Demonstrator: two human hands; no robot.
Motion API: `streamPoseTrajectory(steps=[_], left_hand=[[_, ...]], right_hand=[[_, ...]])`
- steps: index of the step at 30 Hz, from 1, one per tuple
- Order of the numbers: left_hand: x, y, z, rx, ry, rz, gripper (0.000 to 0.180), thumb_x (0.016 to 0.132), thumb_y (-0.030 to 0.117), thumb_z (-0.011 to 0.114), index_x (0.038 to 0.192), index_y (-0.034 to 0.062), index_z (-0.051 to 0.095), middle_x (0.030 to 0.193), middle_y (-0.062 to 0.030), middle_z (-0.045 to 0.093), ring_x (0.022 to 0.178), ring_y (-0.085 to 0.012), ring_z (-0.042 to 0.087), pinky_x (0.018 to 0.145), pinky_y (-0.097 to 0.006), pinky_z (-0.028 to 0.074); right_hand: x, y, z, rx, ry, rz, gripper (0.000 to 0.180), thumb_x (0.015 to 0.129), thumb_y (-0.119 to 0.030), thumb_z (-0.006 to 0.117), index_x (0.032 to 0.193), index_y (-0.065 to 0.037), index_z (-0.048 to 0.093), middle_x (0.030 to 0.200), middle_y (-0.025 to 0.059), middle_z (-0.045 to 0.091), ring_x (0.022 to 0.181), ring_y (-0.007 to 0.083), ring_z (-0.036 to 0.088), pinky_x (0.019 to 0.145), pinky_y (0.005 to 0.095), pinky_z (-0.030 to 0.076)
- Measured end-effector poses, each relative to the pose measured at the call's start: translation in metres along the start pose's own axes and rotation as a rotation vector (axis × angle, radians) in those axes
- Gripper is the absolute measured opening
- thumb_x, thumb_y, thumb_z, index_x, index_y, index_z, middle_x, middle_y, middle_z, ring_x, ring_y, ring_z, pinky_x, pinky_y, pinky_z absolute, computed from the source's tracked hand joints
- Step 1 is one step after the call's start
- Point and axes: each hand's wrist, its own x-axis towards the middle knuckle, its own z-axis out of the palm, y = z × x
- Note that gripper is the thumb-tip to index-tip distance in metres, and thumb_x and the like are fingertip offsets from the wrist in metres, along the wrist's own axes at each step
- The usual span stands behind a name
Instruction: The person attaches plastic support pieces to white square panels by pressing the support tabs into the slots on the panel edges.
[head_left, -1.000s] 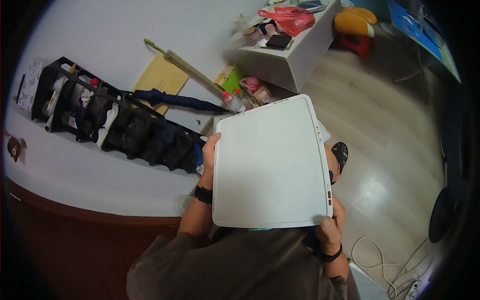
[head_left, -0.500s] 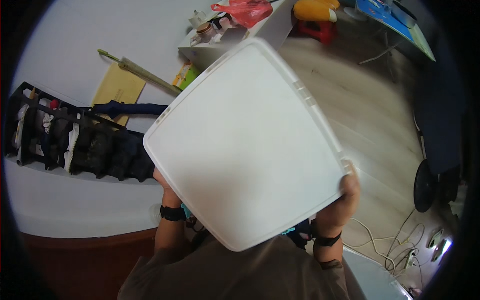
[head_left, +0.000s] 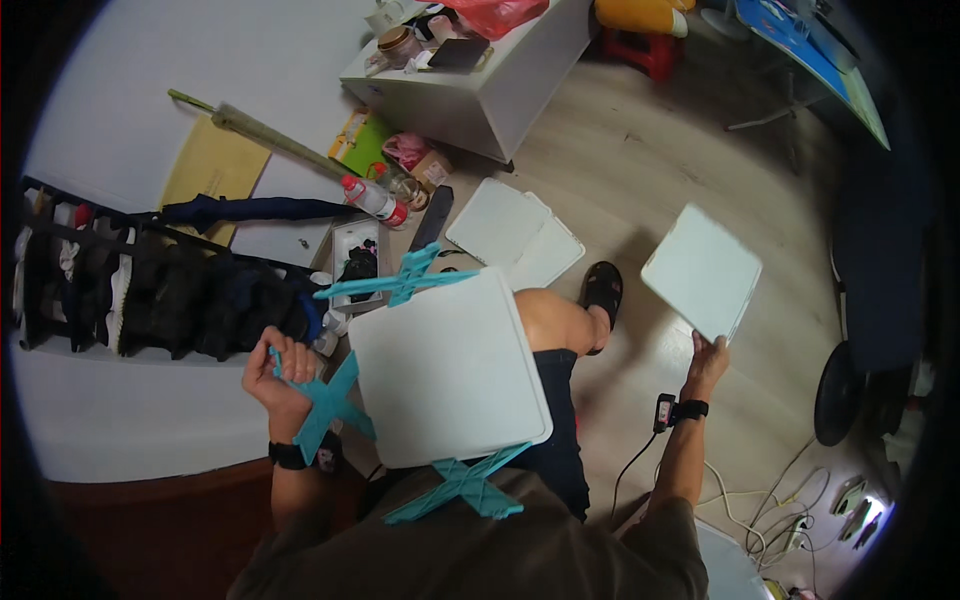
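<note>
Right hand [head_left: 708,364] pinches loose white panel [head_left: 702,275] by near corner, probably to hold it clear of lap [head_left: 560,425]; left hand [head_left: 280,375] curled round teal X-shaped bracket [head_left: 333,402], beside left edge of lap-borne white board [head_left: 450,375].

- Between your right hand [head_left: 707,362], holding a white panel [head_left: 702,275], and the lap board [head_left: 450,370], a gap opens past your knee [head_left: 545,318].
- A cable [head_left: 637,457] hangs beside your right wristband [head_left: 690,410].
- Teal far bracket [head_left: 405,283] and near bracket [head_left: 461,480] jut outward; your left hand [head_left: 280,375] grips the left bracket [head_left: 332,405].
- A shoe rack [head_left: 180,305] flanks your left; a sandal [head_left: 602,287] stands ahead.
</note>
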Motion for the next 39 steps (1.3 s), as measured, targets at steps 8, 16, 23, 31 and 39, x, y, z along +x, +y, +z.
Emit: streamPoseTrajectory(steps=[8, 16, 23, 31, 39], left_hand=[[-0.009, 0.024, 0.000, 0.111, 0.076, 0.023, 0.029, 0.094, 0.030, 0.047, 0.076, 0.0070, 0.042, 0.047, -0.0001, 0.035, 0.038, -0.0119, 0.030, 0.037, -0.027, 0.027], [-0.014, 0.035, -0.011, 0.148, 0.143, 0.045, 0.030, 0.093, 0.031, 0.051, 0.078, 0.0070, 0.042, 0.048, -0.0006, 0.039, 0.038, -0.0112, 0.033, 0.038, -0.027, 0.030], [-0.027, 0.042, -0.024, 0.185, 0.255, 0.077, 0.029, 0.094, 0.030, 0.052, 0.081, 0.0066, 0.041, 0.049, -0.0001, 0.038, 0.040, -0.0110, 0.034, 0.039, -0.027, 0.031], [-0.024, 0.037, -0.004, 0.247, 0.282, 0.075, 0.030, 0.089, 0.030, 0.058, 0.079, 0.0058, 0.044, 0.049, -0.0028, 0.044, 0.040, -0.0129, 0.040, 0.038, -0.027, 0.035], [-0.024, 0.030, -0.009, 0.330, 0.311, 0.073, 0.032, 0.085, 0.033, 0.062, 0.080, 0.0051, 0.048, 0.046, -0.0030, 0.042, 0.037, -0.0138, 0.040, 0.038, -0.029, 0.036]], right_hand=[[0.050, 0.079, -0.099, -1.106, -0.201, 0.244, 0.030, 0.091, -0.019, 0.055, 0.109, 0.004, 0.052, 0.111, 0.0205, 0.062, 0.091, 0.0345, 0.065, 0.085, 0.0438, 0.053], [0.094, 0.135, -0.039, -1.352, -0.125, -0.479, 0.049, 0.081, 0.004, 0.051, 0.130, 0.000, 0.050, 0.133, 0.0195, 0.051, 0.113, 0.0348, 0.056, 0.093, 0.0363, 0.048], [0.111, 0.239, 0.207, -1.527, -1.179, -0.186, 0.052, 0.083, -0.019, 0.064, 0.130, 0.001, 0.051, 0.128, 0.0254, 0.054, 0.113, 0.0378, 0.058, 0.096, 0.0414, 0.047], [0.100, 0.325, 0.311, -1.775, -1.118, -0.143, 0.067, 0.079, -0.023, 0.071, 0.134, 0.000, 0.041, 0.134, 0.0227, 0.046, 0.116, 0.0396, 0.054, 0.097, 0.0445, 0.048], [0.099, 0.346, 0.310, -1.926, -1.097, -0.375, 0.062, 0.075, -0.023, 0.076, 0.128, -0.004, 0.049, 0.126, 0.0143, 0.051, 0.114, 0.0323, 0.055, 0.089, 0.0455, 0.050]])
